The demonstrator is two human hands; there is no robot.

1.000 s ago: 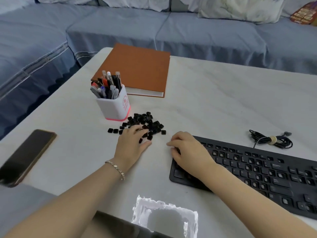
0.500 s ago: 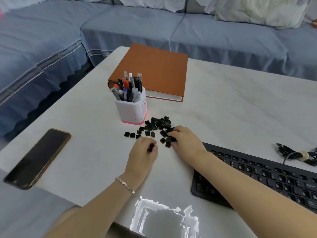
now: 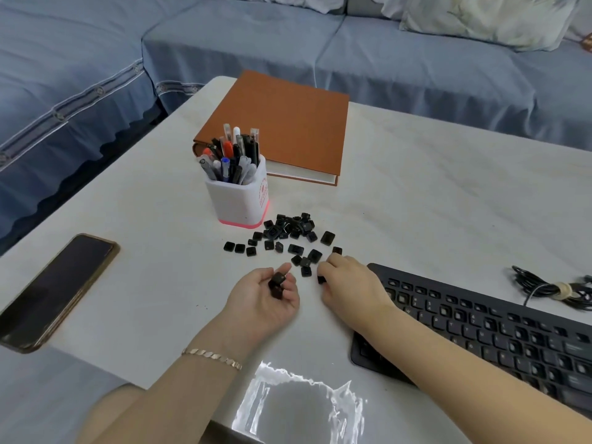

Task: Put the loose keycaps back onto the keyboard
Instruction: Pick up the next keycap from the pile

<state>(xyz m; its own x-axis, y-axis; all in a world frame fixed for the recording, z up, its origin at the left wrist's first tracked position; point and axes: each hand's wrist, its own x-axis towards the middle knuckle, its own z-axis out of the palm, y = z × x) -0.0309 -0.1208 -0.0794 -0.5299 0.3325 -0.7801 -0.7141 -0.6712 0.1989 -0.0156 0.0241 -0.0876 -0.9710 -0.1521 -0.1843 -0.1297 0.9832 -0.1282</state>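
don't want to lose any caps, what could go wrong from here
1. The keycaps lie loose in the cupped left hand; tipping it could drop them.
2. The right hand, right beside the scattered pile, could flick caps across the table and off its edge.

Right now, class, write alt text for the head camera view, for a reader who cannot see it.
The left hand cups a few black keycaps while the right hand, fingers curled, rests at the edge of a scattered keycap pile on a white table, between a pen holder and a keyboard.
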